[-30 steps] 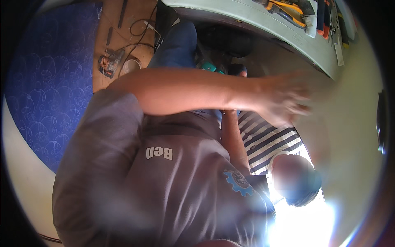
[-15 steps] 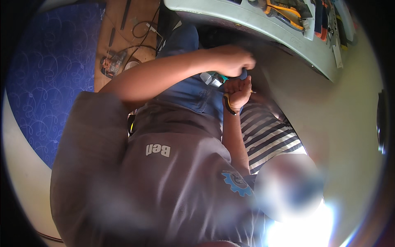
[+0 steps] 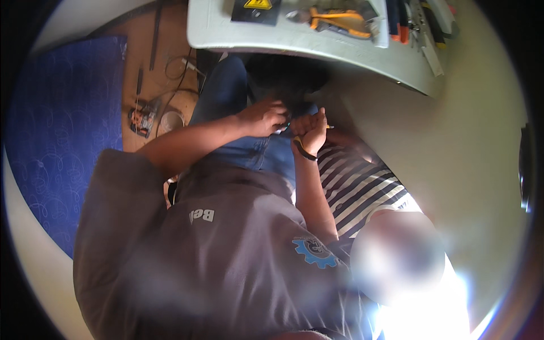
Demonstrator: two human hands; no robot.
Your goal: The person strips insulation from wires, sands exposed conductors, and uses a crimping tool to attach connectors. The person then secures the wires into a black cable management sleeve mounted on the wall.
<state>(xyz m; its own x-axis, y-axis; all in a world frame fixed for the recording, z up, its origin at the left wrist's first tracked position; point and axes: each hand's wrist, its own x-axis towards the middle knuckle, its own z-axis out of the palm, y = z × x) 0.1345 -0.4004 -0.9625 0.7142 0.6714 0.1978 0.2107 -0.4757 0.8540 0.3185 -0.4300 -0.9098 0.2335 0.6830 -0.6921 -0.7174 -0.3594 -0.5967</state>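
My left hand [image 3: 264,118] is over my lap, its fingers curled round something. Only a small teal and pale bit shows by its fingertips, so I cannot make out what it is. Close to its right, my right hand [image 3: 309,129] is turned palm up with its fingers folded in. A yellow-and-black curved handle [image 3: 305,149] sticks out of it by the wrist, and it looks like a hand tool such as pliers; its jaws are hidden. Both hands rest near my blue jeans [image 3: 224,107].
A pale table [image 3: 226,37] ahead holds orange-and-black pliers [image 3: 340,22] and several other tools. To the left are a brown board [image 3: 133,62] with a small orange-and-grey device [image 3: 143,118], a round cup-like thing [image 3: 172,120] and a blue patterned sheet [image 3: 68,124]. A person in a striped shirt [image 3: 360,187] sits close at right.
My left hand has drawn away from above my right hand, moving left and down toward my lap. The grey and teal item seen there before is now mostly hidden. The whole view has shifted slightly.
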